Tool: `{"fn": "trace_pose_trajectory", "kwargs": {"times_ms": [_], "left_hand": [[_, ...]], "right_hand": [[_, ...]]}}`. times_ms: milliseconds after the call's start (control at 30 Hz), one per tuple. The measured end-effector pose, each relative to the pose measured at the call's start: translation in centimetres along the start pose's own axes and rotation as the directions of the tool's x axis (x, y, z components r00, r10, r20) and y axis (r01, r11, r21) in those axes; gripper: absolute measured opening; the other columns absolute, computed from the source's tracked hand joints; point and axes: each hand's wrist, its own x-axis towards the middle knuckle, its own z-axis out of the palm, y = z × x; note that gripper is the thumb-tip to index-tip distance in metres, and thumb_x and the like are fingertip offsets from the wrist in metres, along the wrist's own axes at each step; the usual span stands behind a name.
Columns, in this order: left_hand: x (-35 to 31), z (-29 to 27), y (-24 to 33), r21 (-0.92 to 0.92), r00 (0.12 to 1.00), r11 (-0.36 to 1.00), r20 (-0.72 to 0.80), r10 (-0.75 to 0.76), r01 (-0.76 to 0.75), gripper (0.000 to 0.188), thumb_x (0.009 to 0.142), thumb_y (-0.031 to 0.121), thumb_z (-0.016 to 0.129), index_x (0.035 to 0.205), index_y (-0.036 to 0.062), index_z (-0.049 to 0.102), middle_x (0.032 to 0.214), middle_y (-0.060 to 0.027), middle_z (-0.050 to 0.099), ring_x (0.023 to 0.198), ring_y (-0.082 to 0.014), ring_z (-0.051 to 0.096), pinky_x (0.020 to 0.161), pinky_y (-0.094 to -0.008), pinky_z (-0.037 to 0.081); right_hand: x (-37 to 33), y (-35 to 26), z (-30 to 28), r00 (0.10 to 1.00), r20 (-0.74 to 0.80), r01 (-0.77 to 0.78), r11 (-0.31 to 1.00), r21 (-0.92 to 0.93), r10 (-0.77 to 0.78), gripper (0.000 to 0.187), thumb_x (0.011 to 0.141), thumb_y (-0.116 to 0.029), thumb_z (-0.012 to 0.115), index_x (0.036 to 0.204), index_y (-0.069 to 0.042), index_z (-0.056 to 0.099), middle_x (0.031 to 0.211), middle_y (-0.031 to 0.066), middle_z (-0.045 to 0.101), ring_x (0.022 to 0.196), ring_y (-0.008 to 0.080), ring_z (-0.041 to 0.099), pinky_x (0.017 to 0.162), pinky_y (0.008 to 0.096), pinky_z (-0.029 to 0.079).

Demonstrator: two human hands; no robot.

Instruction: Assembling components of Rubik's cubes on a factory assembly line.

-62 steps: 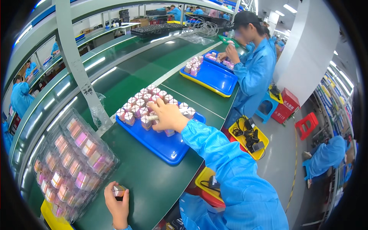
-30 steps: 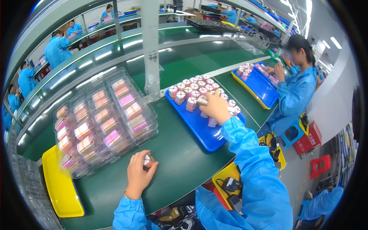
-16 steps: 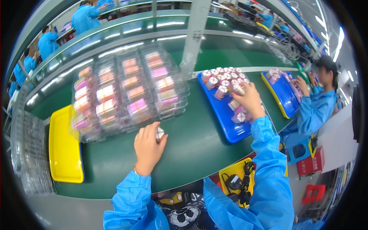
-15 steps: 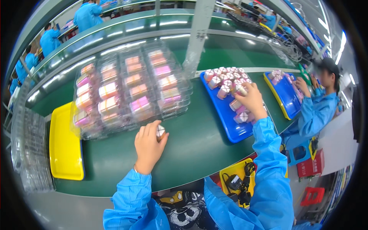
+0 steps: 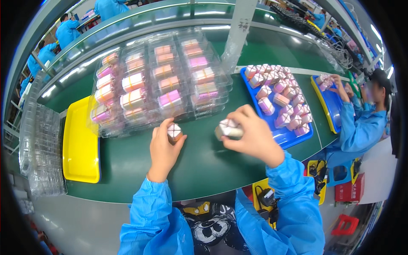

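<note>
My left hand (image 5: 163,153) rests at the front edge of the clear plastic tray, its fingers closed round a small block (image 5: 174,131) with a white, dark-lined end. To its right, above the green bench, my right hand (image 5: 255,138) grips a second such block (image 5: 229,128), slightly blurred and tilted. Several pink-and-white blocks (image 5: 281,100) lie grouped in the blue tray (image 5: 284,139) at the right. The clear compartment tray (image 5: 148,128) beyond my left hand holds rows of similar pink, white and orange blocks with yellow bands.
A yellow tray (image 5: 80,148) lies at the left beside stacked clear plastic trays (image 5: 41,148). A metal post (image 5: 241,32) rises behind the bench (image 5: 195,170). At the right, a person in blue (image 5: 367,114) handles blocks over another blue tray (image 5: 335,111). Black adapters (image 5: 267,197) lie below the bench edge.
My right hand has moved left from the blue tray, carrying a block over the bench toward my left hand. My left hand still holds its block. The whole view has shifted slightly.
</note>
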Motion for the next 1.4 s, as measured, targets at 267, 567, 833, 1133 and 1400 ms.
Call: {"fn": "trace_pose_trajectory", "kwargs": {"times_ms": [267,567,833,1133,1400], "left_hand": [[-0.9,-1.5,-3.3,-0.776,0.969,0.581,0.2,-0.144,0.246,0.042,0.101,0.029,0.055,0.135,0.0072,0.045,0.112,-0.0116,0.063,0.095,-0.02,0.066,0.08,-0.0321,0.055],[-1.2,-1.3,-2.1,-0.824,0.923,0.417,0.323,-0.211,0.384,0.072,0.1,0.068,0.016,0.132,0.011,0.045,0.094,-0.0072,0.057,0.065,-0.0142,0.055,0.056,-0.026,0.042],[-1.5,-1.1,-2.3,-0.824,0.951,0.476,0.284,-0.122,0.307,0.054,0.103,0.053,0.035,0.134,0.0098,0.043,0.103,-0.0074,0.059,0.077,-0.0105,0.052,0.065,-0.0243,0.043],[-1.3,-0.5,-2.4,-0.42,0.986,0.9,0.16,-0.051,0.115,0.057,0.085,0.004,0.074,0.134,0.0065,0.045,0.117,-0.0082,0.058,0.107,-0.0179,0.059,0.095,-0.0314,0.046],[-1.3,-0.9,-0.8,-0.353,0.99,0.933,0.134,-0.031,0.077,0.065,0.084,0.013,0.076,0.139,0.0041,0.043,0.132,-0.0133,0.051,0.122,-0.0244,0.052,0.104,-0.0367,0.041]], "right_hand": [[1.2,-0.9,3.5,0.969,0.227,-0.049,0.98,-0.192,0.093,0.039,0.073,-0.031,0.078,0.101,-0.01,0.062,0.102,0.0127,0.055,0.075,0.0356,0.066,0.069,0.0464,0.056],[1.1,0.3,1.6,0.998,-0.054,-0.004,0.997,0.078,0.008,0.059,0.075,-0.029,0.083,0.124,-0.007,0.06,0.123,0.0147,0.059,0.106,0.0335,0.063,0.091,0.0383,0.051],[0.6,6.8,-3.8,0.793,-0.531,-0.291,0.951,0.102,0.3,0.021,0.091,-0.021,0.072,0.103,-0.003,0.07,0.095,0.0053,0.065,0.083,0.0124,0.06,0.074,0.0274,0.048],[-3.7,10.3,-6.6,0.716,-0.535,-0.556,0.83,-0.048,0.449,0.039,0.087,-0.031,0.076,0.107,0.002,0.067,0.095,0.0119,0.066,0.086,0.0191,0.063,0.077,0.0321,0.049],[-3.4,10.7,-3.8,0.875,-0.356,-0.449,0.826,-0.339,0.329,0.052,0.074,-0.033,0.082,0.119,-0.011,0.066,0.133,0.0161,0.051,0.105,0.0383,0.064,0.085,0.0449,0.054]]}}
